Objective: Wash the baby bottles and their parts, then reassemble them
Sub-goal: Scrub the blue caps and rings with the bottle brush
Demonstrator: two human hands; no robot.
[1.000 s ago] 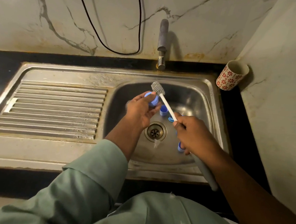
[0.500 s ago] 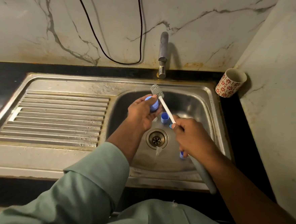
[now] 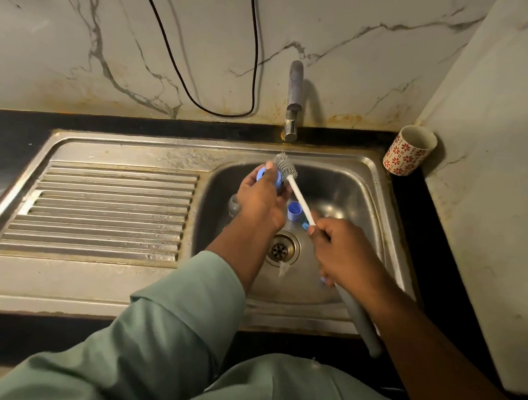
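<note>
1. Setting: steel sink (image 3: 379, 189) with a ribbed draining board (image 3: 99, 213) on its left, set in a black counter (image 3: 17, 129) under a veined marble wall (image 3: 81, 31).
2. Left hand (image 3: 261, 201): raised over the basin's far left side, fingers curled round a blue bottle part (image 3: 262, 173), holding it up.
3. Right hand (image 3: 343, 252): over the basin's right side, fingers closed round the shaft of a bottle brush (image 3: 300, 199); the grey handle end sticks out behind the wrist, past the sink's front edge.
4. Brush head: grey bristles touching the blue part in the left hand, on its right side.
5. Basin, loose parts: a blue cap (image 3: 294, 210) standing between the two hands; a small blue piece (image 3: 304, 225) just beside the right thumb; a clear rounded piece (image 3: 234, 204) by the left wrist; a clear teat (image 3: 283, 268) below the drain (image 3: 281, 249); one more blue bit mostly hidden under the right hand.
6. Tap (image 3: 294, 99): behind the basin, centre.
7. Cup (image 3: 410, 150): red flower pattern, tilted in the far right corner.
8. Black cable (image 3: 183, 78): hanging in a loop on the wall.
9. Sleeve (image 3: 170, 318): green, on the left arm.
</note>
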